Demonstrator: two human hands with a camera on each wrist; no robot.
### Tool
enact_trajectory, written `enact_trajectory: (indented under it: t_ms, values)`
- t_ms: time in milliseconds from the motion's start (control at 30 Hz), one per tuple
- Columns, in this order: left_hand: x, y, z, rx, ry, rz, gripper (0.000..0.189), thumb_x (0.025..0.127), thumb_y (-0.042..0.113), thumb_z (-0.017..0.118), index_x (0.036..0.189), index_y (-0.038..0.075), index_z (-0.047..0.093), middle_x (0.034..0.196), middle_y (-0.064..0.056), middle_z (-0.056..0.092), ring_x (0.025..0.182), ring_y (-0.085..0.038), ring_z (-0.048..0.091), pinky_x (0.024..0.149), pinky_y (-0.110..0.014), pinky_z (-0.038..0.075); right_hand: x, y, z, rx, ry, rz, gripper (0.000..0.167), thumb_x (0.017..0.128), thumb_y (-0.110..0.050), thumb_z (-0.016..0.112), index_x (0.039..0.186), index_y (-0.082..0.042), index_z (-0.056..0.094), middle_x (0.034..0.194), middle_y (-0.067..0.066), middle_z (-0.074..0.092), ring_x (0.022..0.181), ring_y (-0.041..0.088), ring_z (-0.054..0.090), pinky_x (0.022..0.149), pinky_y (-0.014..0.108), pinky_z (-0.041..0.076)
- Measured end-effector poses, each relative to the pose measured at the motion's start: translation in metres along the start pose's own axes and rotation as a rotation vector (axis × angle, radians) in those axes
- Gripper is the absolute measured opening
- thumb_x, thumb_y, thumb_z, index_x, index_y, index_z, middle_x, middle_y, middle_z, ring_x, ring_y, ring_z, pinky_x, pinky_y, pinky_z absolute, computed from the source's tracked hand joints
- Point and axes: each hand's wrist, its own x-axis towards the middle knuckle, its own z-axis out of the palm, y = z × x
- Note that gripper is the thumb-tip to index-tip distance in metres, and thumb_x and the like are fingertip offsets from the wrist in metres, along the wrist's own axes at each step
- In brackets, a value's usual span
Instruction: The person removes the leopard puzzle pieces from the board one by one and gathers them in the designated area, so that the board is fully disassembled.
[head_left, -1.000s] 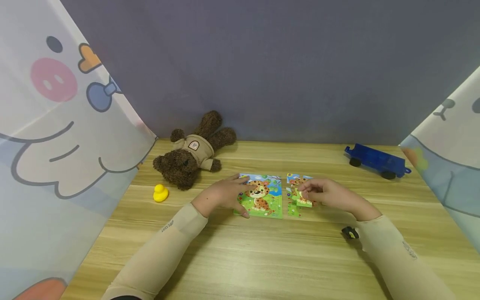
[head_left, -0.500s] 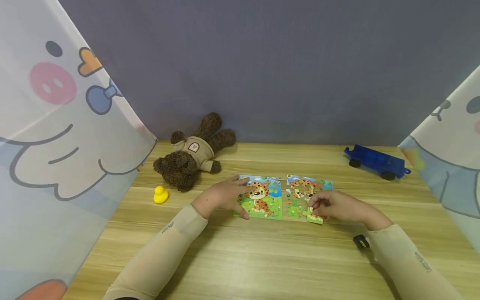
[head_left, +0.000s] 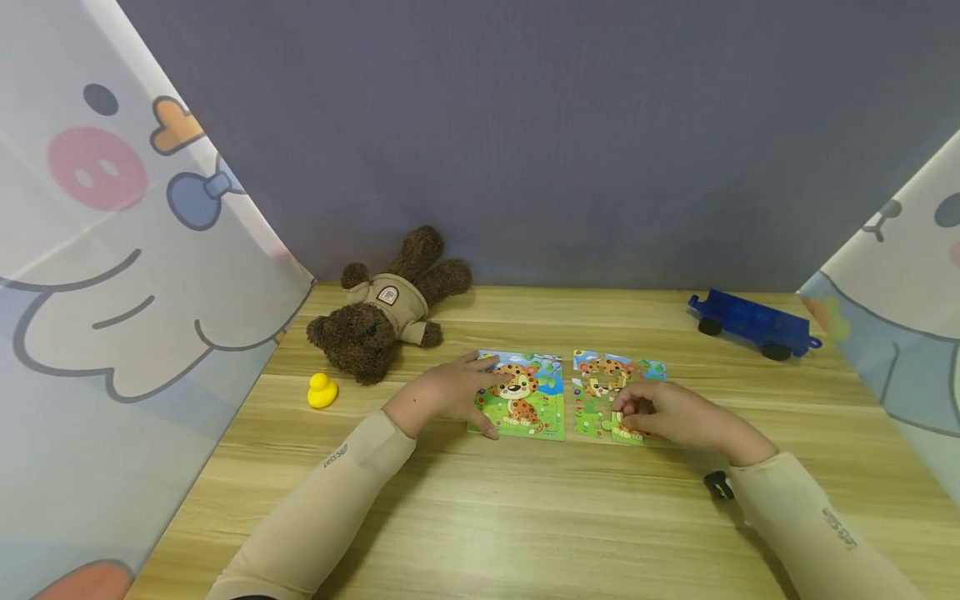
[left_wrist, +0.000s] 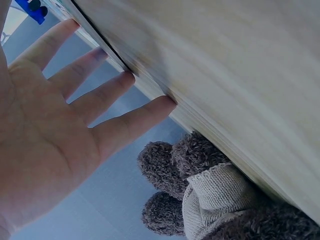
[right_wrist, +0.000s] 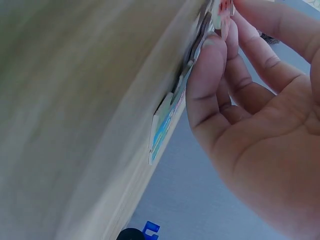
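Observation:
My left hand [head_left: 457, 392] lies spread over the left edge of a square leopard picture board [head_left: 551, 417]. In the left wrist view its fingers [left_wrist: 115, 125] are straight, with the tips at the board's edge. My right hand [head_left: 667, 417] pinches a jigsaw piece [head_left: 621, 432] showing green grass and a spotted leg. That piece sits at the near right corner of a partly joined leopard jigsaw [head_left: 588, 417], to the right of the board. In the right wrist view thumb and fingertips hold the piece [right_wrist: 224, 22], and the jigsaw's blue edge [right_wrist: 162, 132] lies flat on the wooden table.
A brown teddy bear [head_left: 397, 300] in a beige top lies at the back left, with a yellow rubber duck [head_left: 322, 391] in front of it. A blue toy wagon [head_left: 753, 322] stands at the back right. A small black object [head_left: 718, 485] is beside the right sleeve.
My right hand has carried the jigsaw piece right and nearer, from over the jigsaw's middle to its near right corner, then shifted it slightly left and straightened it. The left hand stays put.

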Motion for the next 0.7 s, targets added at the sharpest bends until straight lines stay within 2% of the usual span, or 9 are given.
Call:
enact_trajectory:
  t_ms: [167,433,700]
  values:
    - [0.001,-0.001,0.001,0.006,0.0,0.003,0.101,0.081,0.059,0.087,0.167,0.037,0.038,0.182,-0.001,0.019,0.17,-0.039,0.01,0.131,-0.064,0.033,0.0,-0.001,0.001,-0.042,0.034,-0.037,0.01,0.105,-0.01,0.067,0.114,-0.008,0.069,0.095,0.001,0.067,0.081,0.003,0.056,0.065,0.022,0.051]
    - [0.003,-0.003,0.002,0.022,0.007,0.004,0.101,0.081,0.061,0.087,0.166,0.037,0.039,0.182,-0.001,0.02,0.17,-0.039,0.011,0.131,-0.065,0.034,-0.001,-0.005,-0.004,-0.086,0.078,-0.017,0.014,0.11,-0.018,0.062,0.119,-0.012,0.07,0.099,0.0,0.069,0.084,0.005,0.058,0.066,0.023,0.052]
    - [0.005,-0.004,0.0,0.097,0.027,0.034,0.101,0.079,0.065,0.086,0.165,0.036,0.042,0.18,-0.004,0.025,0.167,-0.043,0.019,0.128,-0.069,0.036,0.002,-0.011,-0.009,-0.13,0.097,-0.038,0.014,0.11,-0.02,0.063,0.119,-0.012,0.071,0.1,-0.001,0.072,0.086,0.005,0.059,0.07,0.023,0.053]
